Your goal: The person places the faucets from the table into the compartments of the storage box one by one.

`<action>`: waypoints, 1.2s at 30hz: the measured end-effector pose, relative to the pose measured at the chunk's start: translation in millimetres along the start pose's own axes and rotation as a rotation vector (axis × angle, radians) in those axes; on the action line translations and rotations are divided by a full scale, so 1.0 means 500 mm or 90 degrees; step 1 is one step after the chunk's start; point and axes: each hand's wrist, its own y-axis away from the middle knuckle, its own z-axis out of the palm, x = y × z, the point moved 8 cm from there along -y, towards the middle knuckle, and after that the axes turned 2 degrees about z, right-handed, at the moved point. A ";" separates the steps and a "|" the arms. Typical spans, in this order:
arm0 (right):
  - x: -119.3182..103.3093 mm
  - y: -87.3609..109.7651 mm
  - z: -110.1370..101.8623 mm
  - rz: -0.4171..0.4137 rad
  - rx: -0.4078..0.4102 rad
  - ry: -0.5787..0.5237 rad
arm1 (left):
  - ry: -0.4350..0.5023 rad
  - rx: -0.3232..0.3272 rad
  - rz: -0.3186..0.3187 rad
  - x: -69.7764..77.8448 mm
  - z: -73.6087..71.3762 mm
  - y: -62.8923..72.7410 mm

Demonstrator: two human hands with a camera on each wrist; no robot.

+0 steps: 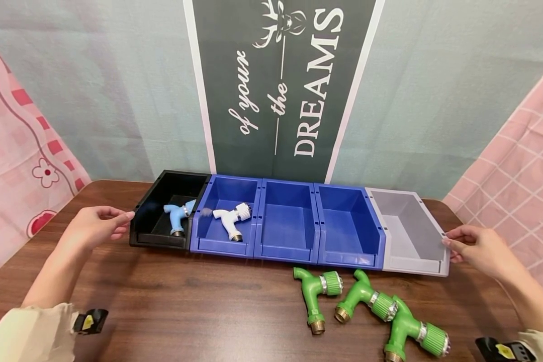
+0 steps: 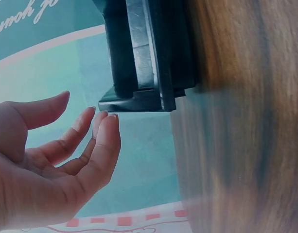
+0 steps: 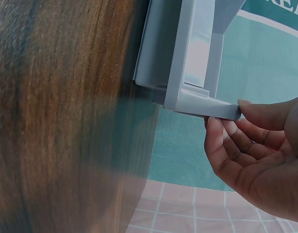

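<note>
My left hand (image 1: 95, 223) is beside the black bin (image 1: 160, 240) at the row's left end. In the left wrist view its thumb stands apart from the loosely bent fingers (image 2: 107, 150), whose tips are close to the bin's corner; whether they touch cannot be told. At the other end, my right hand (image 1: 481, 249) pinches the side edge of the grey bin (image 3: 202, 103) between thumb and fingers. A light-blue tap (image 1: 176, 216) lies in the black bin. A white tap (image 1: 229, 221) lies in the adjoining blue bin (image 1: 221, 247).
Two further blue bins (image 1: 286, 254) (image 1: 347, 259) stand between the white tap's bin and the grey one. In front, three green taps (image 1: 314, 291) (image 1: 362, 296) (image 1: 407, 327) lie on the wooden table (image 1: 185, 301). A printed curtain (image 1: 434, 75) hangs behind.
</note>
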 end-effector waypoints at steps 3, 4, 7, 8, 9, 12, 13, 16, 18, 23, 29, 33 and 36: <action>0.000 0.000 0.000 0.003 -0.001 0.001 | 0.008 -0.004 -0.003 -0.006 0.001 -0.002; -0.001 0.001 0.000 0.003 -0.001 0.001 | 0.007 -0.005 -0.004 -0.007 0.001 -0.003; -0.002 0.001 0.000 0.004 -0.002 0.001 | 0.014 -0.007 -0.004 -0.012 0.002 -0.006; -0.002 0.001 0.000 0.004 -0.002 0.000 | 0.015 -0.008 -0.003 -0.013 0.002 -0.007; -0.002 0.001 0.000 0.004 -0.003 -0.001 | 0.021 -0.010 -0.003 -0.015 0.003 -0.008; -0.001 0.000 0.000 0.004 -0.003 0.000 | 0.039 -0.016 -0.002 -0.023 0.006 -0.013; -0.001 0.000 0.001 0.004 -0.003 0.000 | 0.044 -0.018 -0.002 -0.026 0.007 -0.015; -0.001 0.000 0.001 0.003 -0.003 0.002 | 0.044 -0.018 -0.010 -0.033 0.009 -0.019; -0.001 0.001 0.001 0.003 -0.002 0.002 | 0.035 -0.014 -0.015 -0.035 0.010 -0.022; -0.001 0.002 0.001 0.005 -0.002 0.008 | 0.012 -0.010 -0.030 -0.037 0.010 -0.027; -0.001 0.002 0.000 0.002 -0.001 0.008 | 0.011 -0.012 -0.028 -0.041 0.011 -0.030; 0.001 0.001 0.001 0.003 -0.002 0.013 | 0.035 -0.013 -0.025 -0.044 0.010 -0.031; 0.003 0.001 0.000 0.004 0.000 0.013 | 0.047 -0.014 -0.025 -0.045 0.010 -0.031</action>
